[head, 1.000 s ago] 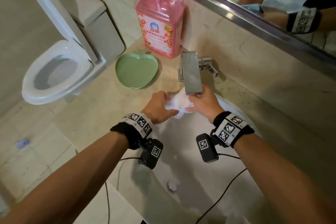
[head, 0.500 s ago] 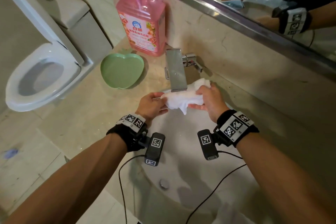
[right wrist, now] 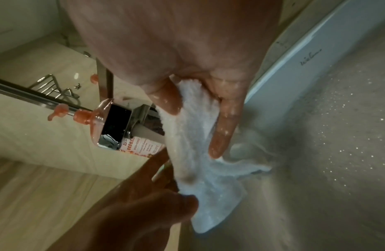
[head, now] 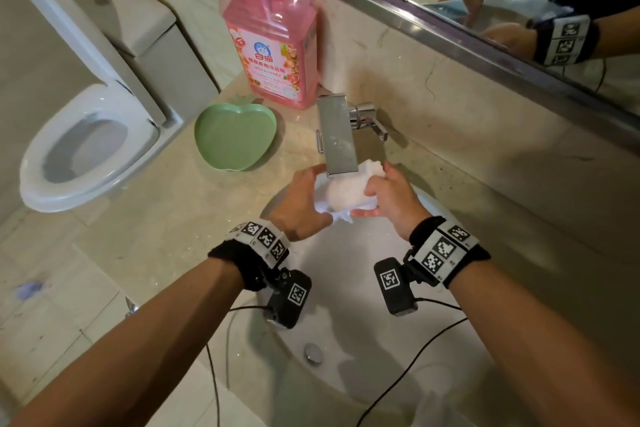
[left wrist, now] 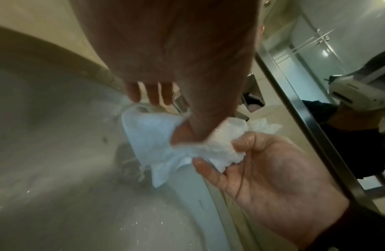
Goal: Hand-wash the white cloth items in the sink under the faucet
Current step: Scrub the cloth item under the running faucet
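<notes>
A small white terry cloth [head: 346,196] is held bunched just beneath the spout of the flat chrome faucet [head: 337,135], above the sink basin [head: 363,305], pinched at one end by the left hand [head: 301,204] and at the other by the right hand [head: 391,201]. Soaked, it is judged limp, somewhat heavy with water and slippery. A firm grip on the gathered bulk, not on the loose dangling corner, is advised.
</notes>
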{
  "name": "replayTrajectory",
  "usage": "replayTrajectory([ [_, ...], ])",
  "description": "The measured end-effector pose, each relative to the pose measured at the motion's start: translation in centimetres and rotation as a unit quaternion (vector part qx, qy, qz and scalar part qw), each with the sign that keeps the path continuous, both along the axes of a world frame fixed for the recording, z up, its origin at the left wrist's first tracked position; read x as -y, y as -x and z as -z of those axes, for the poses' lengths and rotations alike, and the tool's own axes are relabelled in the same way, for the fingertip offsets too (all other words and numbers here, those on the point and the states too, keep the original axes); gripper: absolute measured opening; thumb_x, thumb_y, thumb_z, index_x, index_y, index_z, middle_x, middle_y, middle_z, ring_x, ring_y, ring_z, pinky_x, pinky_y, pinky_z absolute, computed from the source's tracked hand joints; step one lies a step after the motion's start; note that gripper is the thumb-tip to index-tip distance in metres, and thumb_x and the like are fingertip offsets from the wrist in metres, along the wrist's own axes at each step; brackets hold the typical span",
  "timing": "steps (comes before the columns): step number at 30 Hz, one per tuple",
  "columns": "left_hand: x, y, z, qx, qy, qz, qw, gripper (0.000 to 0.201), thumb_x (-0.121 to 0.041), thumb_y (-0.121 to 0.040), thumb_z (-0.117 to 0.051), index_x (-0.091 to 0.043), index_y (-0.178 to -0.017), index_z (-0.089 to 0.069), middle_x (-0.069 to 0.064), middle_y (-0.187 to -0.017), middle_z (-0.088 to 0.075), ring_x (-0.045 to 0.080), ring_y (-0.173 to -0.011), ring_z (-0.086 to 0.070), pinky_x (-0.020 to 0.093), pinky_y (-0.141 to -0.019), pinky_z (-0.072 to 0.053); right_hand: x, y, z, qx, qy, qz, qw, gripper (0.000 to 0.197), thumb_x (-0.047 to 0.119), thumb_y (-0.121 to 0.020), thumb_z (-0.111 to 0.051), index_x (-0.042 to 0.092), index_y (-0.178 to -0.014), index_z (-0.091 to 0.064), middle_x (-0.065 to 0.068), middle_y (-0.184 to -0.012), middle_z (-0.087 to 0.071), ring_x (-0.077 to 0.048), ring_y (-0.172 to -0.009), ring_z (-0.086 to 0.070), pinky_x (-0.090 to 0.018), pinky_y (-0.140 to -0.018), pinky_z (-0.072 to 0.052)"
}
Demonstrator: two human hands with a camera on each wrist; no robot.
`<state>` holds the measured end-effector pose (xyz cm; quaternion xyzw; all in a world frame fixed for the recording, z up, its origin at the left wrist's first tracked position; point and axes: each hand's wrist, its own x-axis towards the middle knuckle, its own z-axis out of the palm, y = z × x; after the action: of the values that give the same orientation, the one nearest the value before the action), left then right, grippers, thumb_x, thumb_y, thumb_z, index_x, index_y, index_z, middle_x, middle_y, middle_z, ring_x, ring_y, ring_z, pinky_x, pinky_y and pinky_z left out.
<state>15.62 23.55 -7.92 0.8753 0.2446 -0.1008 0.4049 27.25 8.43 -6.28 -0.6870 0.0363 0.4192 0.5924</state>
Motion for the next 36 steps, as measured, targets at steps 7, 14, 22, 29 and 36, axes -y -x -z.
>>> replayTrajectory([
  [7, -0.9, -2.2, 0.8, -0.027, 0.082, 0.102, 0.991, 0.084, -0.048, -0.047, -0.09, -0.025, -0.12, -0.057, -0.016, -0.103, -0.065, 0.007, -0.096, -0.062, 0.02, -0.081, -0.048, 0.5, -0.4, -1.0, -0.045, -0.102, -0.039, 0.993, 0.04, 0.001, -0.059, -0.049, 0.02, -0.091, -0.063, -0.01, -0.095, -0.058, -0.034, -0.09, -0.062, -0.045, -0.063, -0.059],
  [14, -1.4, -3.1, 0.4, -0.038, -0.053, 0.101, 0.993, 0.042, -0.041, -0.061, -0.088, -0.023, -0.089, -0.062, -0.011, -0.075, -0.067, 0.006, -0.076, -0.068, 0.01, -0.057, -0.047, 1.7, -1.4, -0.2, -0.001, -0.071, -0.095, 0.993, 0.04, -0.016, -0.076, -0.054, 0.021, -0.091, -0.058, -0.007, -0.104, -0.057, -0.035, -0.103, -0.06, -0.039, -0.069, -0.061],
  [22, -1.3, -3.2, -2.7, 0.018, -0.212, 0.233, 0.949, 0.058, -0.018, -0.078, -0.064, -0.023, -0.136, -0.055, 0.009, -0.128, -0.054, 0.032, -0.103, -0.06, 0.042, -0.083, -0.054, -0.6, -1.3, -0.9, 0.052, 0.115, -0.294, 0.947, 0.064, 0.014, -0.068, -0.09, 0.018, -0.12, -0.054, -0.005, -0.118, -0.062, -0.027, -0.103, -0.068, -0.045, -0.068, -0.063],
  [29, 0.5, -4.1, -2.8, -0.089, -0.183, 0.149, 0.968, 0.012, -0.031, -0.085, -0.059, -0.02, -0.084, -0.064, 0.012, -0.096, -0.066, 0.024, -0.074, -0.061, 0.025, -0.061, -0.044, -1.3, -0.4, 0.3, 0.35, 0.256, -0.468, 0.77, 0.055, 0.044, -0.072, -0.08, 0.022, -0.119, -0.062, -0.003, -0.115, -0.067, -0.021, -0.102, -0.061, -0.029, -0.077, -0.048],
  [36, 1.3, -6.0, -0.4, -0.124, -0.094, 0.124, 0.98, 0.03, -0.036, -0.086, -0.053, -0.017, -0.109, -0.06, 0.001, -0.109, -0.064, 0.026, -0.104, -0.063, 0.029, -0.081, -0.05, -1.2, -1.3, -0.4, 0.469, 0.294, -0.487, 0.676, 0.012, 0.025, -0.085, -0.061, 0.014, -0.081, -0.063, -0.003, -0.073, -0.065, -0.022, -0.071, -0.068, -0.028, -0.06, -0.052],
])
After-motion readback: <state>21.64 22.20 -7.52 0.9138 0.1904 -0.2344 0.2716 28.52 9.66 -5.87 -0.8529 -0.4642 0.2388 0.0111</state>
